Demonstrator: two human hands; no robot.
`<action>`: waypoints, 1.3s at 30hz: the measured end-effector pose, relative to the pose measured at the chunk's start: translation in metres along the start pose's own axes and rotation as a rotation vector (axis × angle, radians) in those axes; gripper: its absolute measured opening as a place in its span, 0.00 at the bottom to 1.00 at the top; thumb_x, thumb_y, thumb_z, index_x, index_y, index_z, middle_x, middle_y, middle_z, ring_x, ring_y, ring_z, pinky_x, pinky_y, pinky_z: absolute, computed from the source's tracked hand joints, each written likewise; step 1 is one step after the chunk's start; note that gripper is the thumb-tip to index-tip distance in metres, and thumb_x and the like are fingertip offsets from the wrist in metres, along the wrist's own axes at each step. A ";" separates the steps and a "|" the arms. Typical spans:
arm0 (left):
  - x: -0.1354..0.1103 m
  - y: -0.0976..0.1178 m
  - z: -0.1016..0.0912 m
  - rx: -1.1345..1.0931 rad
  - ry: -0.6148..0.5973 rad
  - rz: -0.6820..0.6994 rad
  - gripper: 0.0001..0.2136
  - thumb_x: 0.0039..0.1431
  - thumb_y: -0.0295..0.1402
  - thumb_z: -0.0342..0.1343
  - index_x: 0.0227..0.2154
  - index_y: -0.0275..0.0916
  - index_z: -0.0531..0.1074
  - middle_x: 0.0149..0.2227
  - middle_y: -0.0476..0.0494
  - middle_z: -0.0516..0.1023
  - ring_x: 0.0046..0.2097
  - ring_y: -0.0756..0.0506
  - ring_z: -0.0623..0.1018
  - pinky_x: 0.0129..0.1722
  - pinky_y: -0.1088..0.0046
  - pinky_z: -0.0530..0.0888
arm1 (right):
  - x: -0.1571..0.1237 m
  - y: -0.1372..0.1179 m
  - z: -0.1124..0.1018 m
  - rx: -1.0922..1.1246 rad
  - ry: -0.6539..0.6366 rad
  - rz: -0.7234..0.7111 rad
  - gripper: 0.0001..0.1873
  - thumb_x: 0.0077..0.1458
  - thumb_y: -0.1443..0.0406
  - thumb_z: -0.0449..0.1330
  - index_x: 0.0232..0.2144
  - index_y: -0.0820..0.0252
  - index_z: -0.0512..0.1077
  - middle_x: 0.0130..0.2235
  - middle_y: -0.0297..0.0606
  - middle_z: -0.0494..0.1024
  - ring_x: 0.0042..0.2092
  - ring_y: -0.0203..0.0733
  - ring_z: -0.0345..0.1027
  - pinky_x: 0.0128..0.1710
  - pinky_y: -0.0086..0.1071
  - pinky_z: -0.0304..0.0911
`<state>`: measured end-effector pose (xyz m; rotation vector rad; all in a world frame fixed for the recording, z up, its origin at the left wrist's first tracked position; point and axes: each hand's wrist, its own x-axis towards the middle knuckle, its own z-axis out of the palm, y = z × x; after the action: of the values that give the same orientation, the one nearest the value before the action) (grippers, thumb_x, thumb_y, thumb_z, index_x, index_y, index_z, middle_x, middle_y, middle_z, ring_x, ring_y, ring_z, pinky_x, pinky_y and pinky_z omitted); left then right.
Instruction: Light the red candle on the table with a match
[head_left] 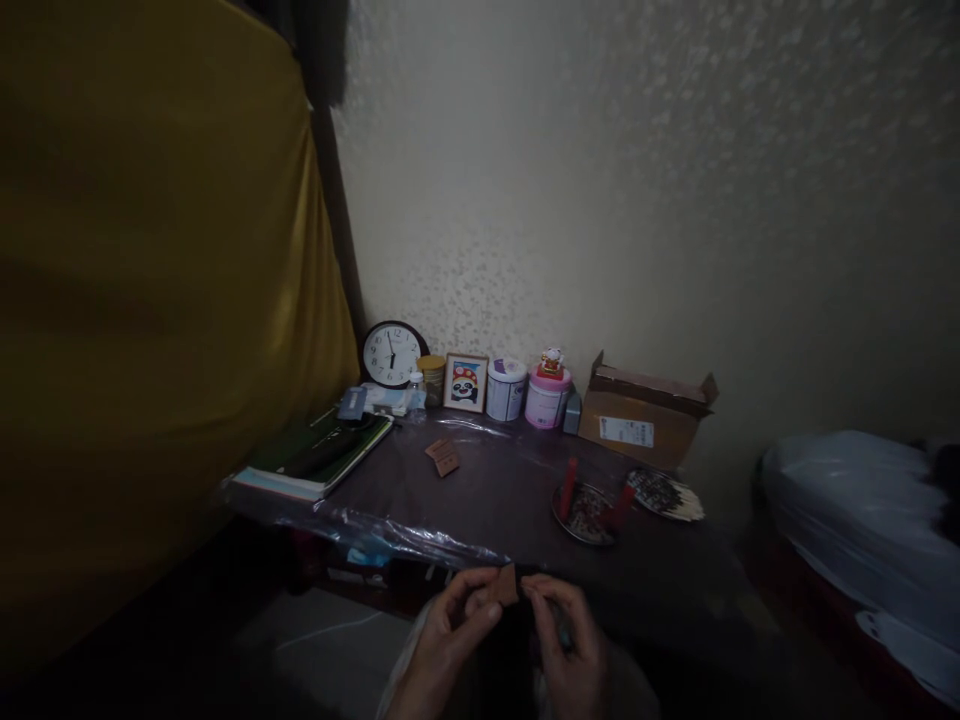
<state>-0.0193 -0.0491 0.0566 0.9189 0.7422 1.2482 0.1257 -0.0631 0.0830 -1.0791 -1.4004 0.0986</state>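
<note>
Both my hands are at the bottom centre, in front of the dark table's point(510, 500) near edge. My left hand point(450, 630) pinches a small brown flat piece point(507, 586) between thumb and fingers. My right hand point(566, 640) has its fingers curled and its fingertips touch the same piece from the right. Two more small brown pieces point(442, 457) lie on the table farther back. A round dish point(589, 512) with two red upright parts holds dark and light bits at the right of the table.
Along the wall stand a clock point(391, 353), a small framed picture point(465, 383), two tubs point(525, 392), and an open cardboard box point(645, 415). Books point(315, 462) lie at the left, a bundle of sticks point(667, 494) at the right. A yellow curtain point(150, 300) hangs left.
</note>
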 end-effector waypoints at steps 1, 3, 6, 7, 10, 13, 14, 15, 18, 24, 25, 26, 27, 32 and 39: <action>0.000 -0.001 -0.001 0.007 0.006 0.003 0.14 0.47 0.36 0.64 0.39 0.42 0.76 0.37 0.45 0.82 0.42 0.42 0.77 0.44 0.67 0.69 | 0.001 -0.001 0.000 0.009 0.010 -0.008 0.07 0.58 0.63 0.57 0.29 0.54 0.73 0.28 0.32 0.80 0.31 0.35 0.77 0.34 0.21 0.71; 0.001 -0.003 -0.002 0.008 0.002 0.009 0.13 0.49 0.36 0.63 0.39 0.42 0.76 0.38 0.45 0.82 0.43 0.42 0.77 0.45 0.67 0.68 | 0.002 -0.001 -0.001 0.021 0.015 -0.010 0.07 0.58 0.65 0.57 0.29 0.55 0.73 0.29 0.32 0.81 0.32 0.35 0.77 0.35 0.21 0.71; 0.003 -0.005 -0.003 0.007 -0.009 0.018 0.13 0.50 0.36 0.62 0.39 0.42 0.76 0.39 0.45 0.82 0.44 0.42 0.77 0.46 0.66 0.68 | 0.001 0.000 -0.002 0.018 0.009 0.002 0.05 0.57 0.66 0.57 0.31 0.54 0.73 0.31 0.33 0.81 0.33 0.35 0.77 0.36 0.23 0.71; 0.004 -0.005 -0.002 0.010 -0.004 0.021 0.13 0.49 0.36 0.63 0.39 0.42 0.76 0.39 0.45 0.82 0.44 0.42 0.77 0.47 0.66 0.67 | 0.000 0.001 -0.002 0.018 0.012 -0.001 0.05 0.57 0.67 0.57 0.31 0.54 0.73 0.31 0.33 0.81 0.34 0.36 0.77 0.37 0.23 0.71; 0.005 -0.004 -0.001 0.013 0.017 0.018 0.13 0.47 0.37 0.64 0.37 0.42 0.76 0.40 0.45 0.82 0.44 0.41 0.77 0.48 0.66 0.67 | -0.006 0.007 0.001 0.015 0.017 -0.021 0.05 0.57 0.67 0.57 0.31 0.55 0.73 0.32 0.33 0.81 0.36 0.36 0.77 0.39 0.23 0.71; 0.004 -0.002 0.002 0.002 0.026 0.017 0.13 0.46 0.37 0.65 0.37 0.43 0.77 0.39 0.46 0.82 0.44 0.41 0.77 0.48 0.65 0.67 | -0.008 0.009 0.003 0.005 0.019 -0.040 0.05 0.57 0.68 0.57 0.31 0.55 0.73 0.32 0.33 0.81 0.36 0.35 0.77 0.40 0.22 0.70; 0.004 -0.001 0.003 -0.001 0.026 0.015 0.13 0.46 0.38 0.65 0.37 0.43 0.77 0.38 0.45 0.82 0.44 0.41 0.77 0.48 0.65 0.67 | -0.008 0.009 0.003 0.003 0.022 -0.048 0.05 0.57 0.68 0.57 0.31 0.55 0.73 0.33 0.33 0.81 0.36 0.35 0.77 0.39 0.22 0.70; 0.003 0.001 0.003 -0.004 0.023 0.012 0.13 0.46 0.38 0.65 0.37 0.43 0.77 0.38 0.45 0.83 0.43 0.41 0.77 0.48 0.65 0.68 | -0.008 0.008 0.002 0.000 0.022 -0.055 0.05 0.57 0.67 0.57 0.32 0.54 0.73 0.33 0.33 0.81 0.35 0.35 0.77 0.39 0.22 0.70; 0.002 0.004 0.005 -0.017 0.000 -0.010 0.15 0.46 0.38 0.65 0.38 0.42 0.77 0.37 0.44 0.83 0.42 0.41 0.78 0.46 0.66 0.69 | -0.006 0.007 0.000 -0.021 0.009 -0.062 0.05 0.57 0.66 0.57 0.32 0.53 0.73 0.33 0.32 0.81 0.35 0.34 0.77 0.39 0.21 0.70; 0.002 0.003 0.006 -0.062 -0.010 -0.001 0.15 0.45 0.36 0.66 0.39 0.43 0.78 0.37 0.45 0.83 0.41 0.43 0.78 0.44 0.69 0.70 | -0.010 0.012 0.001 -0.059 0.020 -0.004 0.07 0.58 0.61 0.56 0.34 0.51 0.74 0.33 0.32 0.82 0.34 0.37 0.77 0.38 0.24 0.72; 0.003 0.003 0.006 -0.060 -0.018 -0.002 0.15 0.45 0.36 0.66 0.39 0.44 0.78 0.37 0.45 0.83 0.41 0.43 0.78 0.44 0.69 0.70 | -0.011 0.013 0.001 -0.057 0.011 0.017 0.07 0.58 0.61 0.56 0.34 0.51 0.74 0.33 0.33 0.82 0.34 0.38 0.77 0.38 0.25 0.72; 0.003 0.003 0.007 -0.060 -0.021 -0.002 0.15 0.45 0.36 0.66 0.38 0.44 0.78 0.37 0.45 0.83 0.41 0.43 0.78 0.44 0.69 0.70 | -0.012 0.013 0.001 -0.053 -0.004 0.034 0.07 0.58 0.61 0.56 0.33 0.51 0.75 0.33 0.34 0.82 0.35 0.38 0.77 0.38 0.25 0.72; 0.003 0.003 0.007 -0.064 -0.017 -0.002 0.14 0.45 0.36 0.66 0.38 0.44 0.78 0.37 0.45 0.83 0.41 0.43 0.78 0.45 0.69 0.69 | -0.012 0.014 0.000 -0.049 -0.019 0.046 0.07 0.58 0.61 0.56 0.33 0.52 0.75 0.33 0.34 0.82 0.35 0.38 0.77 0.38 0.26 0.72; 0.004 0.001 0.005 -0.032 -0.002 0.000 0.15 0.45 0.37 0.66 0.39 0.43 0.78 0.38 0.44 0.83 0.42 0.41 0.78 0.46 0.66 0.69 | -0.011 0.014 -0.003 -0.052 -0.064 0.021 0.06 0.57 0.65 0.57 0.34 0.51 0.74 0.34 0.33 0.82 0.37 0.37 0.78 0.39 0.25 0.72; 0.005 0.000 0.004 0.020 0.017 -0.004 0.14 0.47 0.37 0.64 0.38 0.41 0.77 0.37 0.44 0.83 0.43 0.42 0.77 0.46 0.67 0.68 | 0.000 0.000 -0.007 -0.061 -0.051 -0.029 0.07 0.57 0.67 0.56 0.33 0.51 0.73 0.33 0.31 0.82 0.34 0.36 0.78 0.37 0.23 0.72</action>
<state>-0.0148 -0.0451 0.0591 0.9233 0.7706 1.2486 0.1312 -0.0668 0.0837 -1.1137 -1.4721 0.0630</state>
